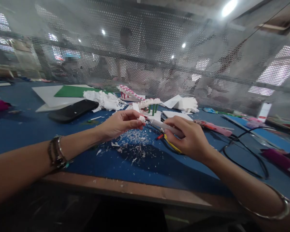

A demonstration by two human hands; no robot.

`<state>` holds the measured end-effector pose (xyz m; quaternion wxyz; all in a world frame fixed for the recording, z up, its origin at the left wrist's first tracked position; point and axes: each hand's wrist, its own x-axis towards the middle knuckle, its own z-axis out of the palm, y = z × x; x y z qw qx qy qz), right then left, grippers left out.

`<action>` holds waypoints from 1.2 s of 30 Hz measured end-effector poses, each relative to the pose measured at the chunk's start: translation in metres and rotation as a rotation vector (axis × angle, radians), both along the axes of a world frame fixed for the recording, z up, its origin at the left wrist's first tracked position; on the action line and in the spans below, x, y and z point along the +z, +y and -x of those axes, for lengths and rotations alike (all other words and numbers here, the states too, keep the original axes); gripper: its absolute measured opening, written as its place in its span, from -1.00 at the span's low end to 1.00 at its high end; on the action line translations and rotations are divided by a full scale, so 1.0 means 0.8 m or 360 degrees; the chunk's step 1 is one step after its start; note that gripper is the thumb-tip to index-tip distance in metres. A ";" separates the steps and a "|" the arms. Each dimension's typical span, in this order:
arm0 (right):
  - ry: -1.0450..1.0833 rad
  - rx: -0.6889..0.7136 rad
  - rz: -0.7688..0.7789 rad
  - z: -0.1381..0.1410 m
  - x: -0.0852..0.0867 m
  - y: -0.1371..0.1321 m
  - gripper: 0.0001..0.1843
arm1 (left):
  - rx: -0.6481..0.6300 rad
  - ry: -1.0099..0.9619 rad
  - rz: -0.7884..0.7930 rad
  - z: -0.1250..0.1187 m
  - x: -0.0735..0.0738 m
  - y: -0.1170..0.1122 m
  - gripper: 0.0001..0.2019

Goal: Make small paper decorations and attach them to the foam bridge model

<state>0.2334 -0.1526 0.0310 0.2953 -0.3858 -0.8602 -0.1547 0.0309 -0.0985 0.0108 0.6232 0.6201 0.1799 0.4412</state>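
My left hand is pinched shut on a small white foam piece above the blue table mat. My right hand is closed around a slim pale tool whose tip points left and meets that white piece. Red and yellow wires hang from under my right hand. White shavings lie scattered on the mat right below both hands. Bracelets sit on both wrists.
A black phone lies at the left, beside crumpled white scraps and green and white sheets. A small pink, white and green model stands behind my hands. Black cable loops at the right. A perforated mesh screen walls the back.
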 end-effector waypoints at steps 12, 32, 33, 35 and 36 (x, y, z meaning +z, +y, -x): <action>-0.0042 0.0050 -0.0078 -0.002 0.003 0.002 -0.91 | 0.0050 0.0112 -0.0247 0.005 -0.001 0.003 -0.92; -0.0017 0.0042 -0.0164 -0.001 0.004 -0.001 -0.91 | -0.0030 -0.0064 -0.0227 0.005 -0.004 0.004 -0.90; -0.0031 0.0057 -0.0150 -0.001 0.004 -0.001 -0.90 | -0.0041 -0.0068 -0.0225 0.004 -0.004 0.004 -0.89; -0.0060 0.0050 -0.0132 -0.001 0.004 -0.001 -0.90 | -0.0053 -0.0086 -0.0224 0.004 -0.004 0.004 -0.89; -0.0057 0.0033 -0.0138 -0.001 0.004 -0.001 -0.90 | -0.0049 -0.0095 -0.0222 0.004 -0.003 0.003 -0.90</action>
